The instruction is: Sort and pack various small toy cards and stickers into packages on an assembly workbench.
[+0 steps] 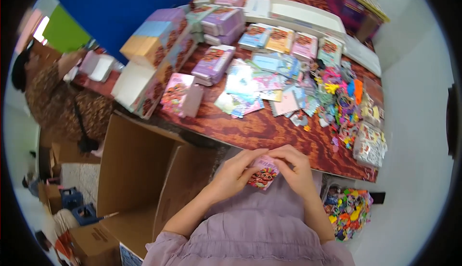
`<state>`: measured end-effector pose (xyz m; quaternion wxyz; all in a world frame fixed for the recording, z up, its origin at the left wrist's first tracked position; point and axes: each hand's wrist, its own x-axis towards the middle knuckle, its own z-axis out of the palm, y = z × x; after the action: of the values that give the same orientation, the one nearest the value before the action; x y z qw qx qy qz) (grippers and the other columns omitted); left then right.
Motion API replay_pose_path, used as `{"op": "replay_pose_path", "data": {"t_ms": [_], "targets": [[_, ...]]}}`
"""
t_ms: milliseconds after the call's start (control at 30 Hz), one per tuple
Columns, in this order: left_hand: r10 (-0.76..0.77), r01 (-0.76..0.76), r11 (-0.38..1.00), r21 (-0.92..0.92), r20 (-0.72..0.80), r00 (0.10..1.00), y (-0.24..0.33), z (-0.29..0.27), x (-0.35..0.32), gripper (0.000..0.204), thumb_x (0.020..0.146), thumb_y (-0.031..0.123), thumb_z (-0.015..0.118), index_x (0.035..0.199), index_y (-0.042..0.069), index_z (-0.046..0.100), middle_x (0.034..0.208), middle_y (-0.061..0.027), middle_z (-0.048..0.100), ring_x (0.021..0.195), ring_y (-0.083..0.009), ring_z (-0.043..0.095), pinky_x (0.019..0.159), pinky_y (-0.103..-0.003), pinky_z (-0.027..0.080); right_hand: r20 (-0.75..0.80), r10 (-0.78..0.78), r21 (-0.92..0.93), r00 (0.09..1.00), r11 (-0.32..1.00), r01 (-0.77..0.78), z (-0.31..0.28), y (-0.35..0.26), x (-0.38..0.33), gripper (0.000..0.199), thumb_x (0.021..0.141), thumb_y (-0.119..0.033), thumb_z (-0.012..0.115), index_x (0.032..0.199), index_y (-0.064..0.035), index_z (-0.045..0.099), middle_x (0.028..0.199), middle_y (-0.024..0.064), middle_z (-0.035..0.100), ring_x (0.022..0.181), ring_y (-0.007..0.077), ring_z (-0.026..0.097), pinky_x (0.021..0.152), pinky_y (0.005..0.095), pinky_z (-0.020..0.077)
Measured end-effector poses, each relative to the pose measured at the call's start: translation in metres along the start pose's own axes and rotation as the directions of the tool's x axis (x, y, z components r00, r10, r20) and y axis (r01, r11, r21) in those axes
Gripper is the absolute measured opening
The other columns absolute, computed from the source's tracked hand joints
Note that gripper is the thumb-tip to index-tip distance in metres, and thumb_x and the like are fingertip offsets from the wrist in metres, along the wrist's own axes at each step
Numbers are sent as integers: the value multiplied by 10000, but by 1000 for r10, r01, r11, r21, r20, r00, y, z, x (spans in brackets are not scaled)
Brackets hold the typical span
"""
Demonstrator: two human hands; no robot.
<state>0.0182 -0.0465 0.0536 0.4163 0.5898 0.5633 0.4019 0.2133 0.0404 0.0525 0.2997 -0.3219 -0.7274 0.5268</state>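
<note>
Gripping small pink pkt (263,178) w/ both hands, lower ctr of frame.
L hand (237,170) closed on its left side, R hand (294,168) on its upper right; pkt held near table (211,124) edge. Small toys (345,105) piled right of ctr, open carton (132,165) lower left.

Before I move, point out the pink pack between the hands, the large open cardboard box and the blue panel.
Pink pack (264,173), head view: middle of its printed face.
Open cardboard box (134,165), head view: an inner wall.
Blue panel (127,13), head view: middle of its flat face.
</note>
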Motion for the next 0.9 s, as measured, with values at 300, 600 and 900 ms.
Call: {"op": "replay_pose_path", "data": {"t_ms": [300, 600, 900], "targets": [[138, 60, 837, 544, -317, 938, 20, -1, -59, 971, 799, 244, 808, 1537, -14, 233, 1388, -230, 463, 1211, -376, 549, 981, -401, 486, -3, -107, 90, 994, 990, 107, 60, -23, 23, 176, 903, 60, 607, 1068, 24, 656, 975, 27, 631, 901, 103, 634, 786, 238, 513], [-29, 43, 999, 13, -542, 840, 42, -86, -38, 728, 890, 36, 687, 1519, -13, 322, 1234, -108, 576, 963, -121, 622, 806, -257, 528, 143, -140, 433, 980, 899, 65, 95, -60, 104, 192, 938, -8, 613, 1127, 27, 622, 1020, 45, 657, 929, 84, 612, 778, 236, 513], [-6, 155, 975, 159, -677, 736, -83, -214, 65, 488, 954, 158, 656, 1375, -30, 497, 1203, -115, 638, 1061, -152, 620, 899, -289, 502, 82, 253, 572, 964, 780, -254, 152, 16, 170, 388, 991, -212, 602, 1328, -32, 536, 1237, 47, 601, 1118, 130, 553, 859, 282, 486]]}}
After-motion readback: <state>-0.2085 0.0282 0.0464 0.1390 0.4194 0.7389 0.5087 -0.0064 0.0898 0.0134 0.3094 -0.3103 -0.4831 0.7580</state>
